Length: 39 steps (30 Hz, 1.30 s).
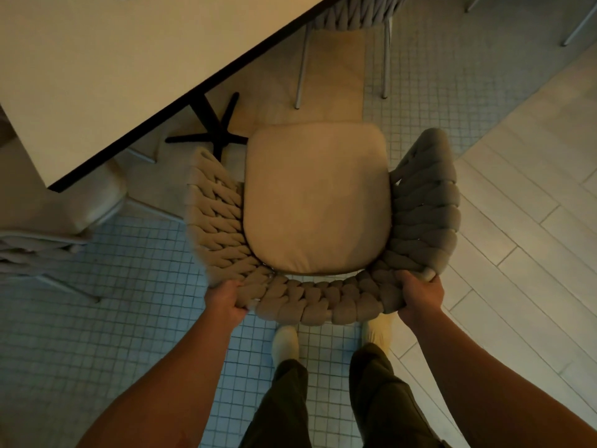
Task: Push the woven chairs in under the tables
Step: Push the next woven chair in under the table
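one woven chair (219, 221), back gripped by left hand (226, 299) and right hand (420, 295), one table (97, 59), two more chairs (355, 14) nearby

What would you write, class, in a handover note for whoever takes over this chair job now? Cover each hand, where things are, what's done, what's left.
Left hand: grips the back of the woven chair at its left rear corner.
Right hand: grips the right rear corner.
Chair: out on the floor, whole seat in view, none of it under the table; the black table base lies by its front left.
Done: second woven chair, at top, looks tucked against the table's edge.
Left: probably angle this chair toward the table and push it in.
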Tool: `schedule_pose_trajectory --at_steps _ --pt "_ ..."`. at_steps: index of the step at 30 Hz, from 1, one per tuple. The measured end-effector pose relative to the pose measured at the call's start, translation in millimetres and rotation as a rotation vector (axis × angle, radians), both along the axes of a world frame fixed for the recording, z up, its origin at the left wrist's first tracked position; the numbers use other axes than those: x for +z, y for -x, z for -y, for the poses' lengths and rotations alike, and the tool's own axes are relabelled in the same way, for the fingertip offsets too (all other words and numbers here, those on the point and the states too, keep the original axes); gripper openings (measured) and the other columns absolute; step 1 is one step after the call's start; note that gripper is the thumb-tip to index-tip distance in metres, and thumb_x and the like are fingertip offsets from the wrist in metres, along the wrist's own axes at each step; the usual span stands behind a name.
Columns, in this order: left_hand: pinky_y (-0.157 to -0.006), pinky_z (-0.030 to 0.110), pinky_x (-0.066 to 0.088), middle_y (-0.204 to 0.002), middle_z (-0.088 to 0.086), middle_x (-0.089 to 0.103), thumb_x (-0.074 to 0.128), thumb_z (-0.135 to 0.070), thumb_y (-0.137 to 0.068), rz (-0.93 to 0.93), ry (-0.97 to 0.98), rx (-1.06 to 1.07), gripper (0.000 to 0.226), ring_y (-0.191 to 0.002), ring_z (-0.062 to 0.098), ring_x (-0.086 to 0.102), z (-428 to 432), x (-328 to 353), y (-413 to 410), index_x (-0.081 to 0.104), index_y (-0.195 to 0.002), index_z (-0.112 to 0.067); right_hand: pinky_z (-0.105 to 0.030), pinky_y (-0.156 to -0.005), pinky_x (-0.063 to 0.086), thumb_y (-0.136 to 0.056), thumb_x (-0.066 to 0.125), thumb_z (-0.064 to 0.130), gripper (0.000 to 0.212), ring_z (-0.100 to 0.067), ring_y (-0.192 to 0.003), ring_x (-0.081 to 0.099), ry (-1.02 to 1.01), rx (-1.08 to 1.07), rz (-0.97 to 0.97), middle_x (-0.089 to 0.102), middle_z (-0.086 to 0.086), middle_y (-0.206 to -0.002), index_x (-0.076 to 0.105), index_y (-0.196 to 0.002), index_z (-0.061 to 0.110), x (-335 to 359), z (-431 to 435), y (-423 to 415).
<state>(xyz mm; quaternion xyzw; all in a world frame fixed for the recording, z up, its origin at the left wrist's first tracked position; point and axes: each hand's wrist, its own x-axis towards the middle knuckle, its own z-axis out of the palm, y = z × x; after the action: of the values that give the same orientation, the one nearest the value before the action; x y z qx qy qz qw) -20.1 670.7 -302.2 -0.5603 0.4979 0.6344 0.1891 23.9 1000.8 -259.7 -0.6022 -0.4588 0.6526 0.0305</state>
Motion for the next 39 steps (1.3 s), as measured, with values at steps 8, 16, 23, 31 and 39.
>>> schedule_pose_trajectory --at_steps 8,16,23,31,39 --pt "-0.076 0.064 0.058 -0.120 0.021 0.071 0.059 0.000 -0.089 0.018 -0.003 0.075 0.040 -0.101 0.042 0.072 -15 -13 -23 0.066 -0.126 -0.013 -0.042 -0.083 0.054 -0.084 0.068 -0.001 0.051 -0.029 -0.095 0.062 -0.014 0.099 -0.005 0.060 -0.011 -0.110 0.052 -0.130 0.014 4 -25 12" --pt "-0.080 0.053 0.057 -0.136 0.020 0.060 0.057 0.000 -0.092 0.064 0.029 0.088 0.047 -0.116 0.040 0.061 -43 -2 -27 0.055 -0.138 -0.006 -0.041 -0.084 0.054 -0.086 0.067 -0.001 0.050 -0.028 -0.095 0.059 -0.015 0.166 -0.005 0.057 -0.010 -0.110 0.052 -0.131 0.013 3 -49 33" --pt "-0.060 0.046 0.055 -0.132 0.020 0.061 0.056 0.003 -0.090 0.037 0.011 0.208 0.049 -0.094 0.037 0.063 -70 2 -35 0.056 -0.137 -0.010 -0.038 -0.078 0.052 -0.084 0.068 -0.001 0.048 -0.029 -0.096 0.061 -0.045 0.230 -0.010 0.060 -0.011 -0.112 0.054 -0.128 0.012 0 -73 56" --pt "-0.064 0.048 0.057 -0.132 0.018 0.062 0.067 -0.004 -0.087 0.018 -0.049 0.270 0.052 -0.108 0.039 0.063 -82 8 -38 0.056 -0.137 -0.017 -0.038 -0.080 0.052 -0.084 0.070 0.000 0.048 -0.029 -0.095 0.061 -0.020 0.272 -0.019 0.061 -0.009 -0.109 0.055 -0.127 0.013 -1 -83 63" --pt "-0.074 0.056 0.055 -0.129 0.017 0.068 0.088 -0.022 -0.062 -0.052 -0.121 0.296 0.076 -0.113 0.044 0.066 -70 -3 -50 0.061 -0.133 -0.023 -0.040 -0.082 0.054 -0.081 0.072 0.003 0.050 -0.032 -0.098 0.063 -0.079 0.300 0.000 0.063 -0.013 -0.114 0.055 -0.128 0.011 -7 -77 54"
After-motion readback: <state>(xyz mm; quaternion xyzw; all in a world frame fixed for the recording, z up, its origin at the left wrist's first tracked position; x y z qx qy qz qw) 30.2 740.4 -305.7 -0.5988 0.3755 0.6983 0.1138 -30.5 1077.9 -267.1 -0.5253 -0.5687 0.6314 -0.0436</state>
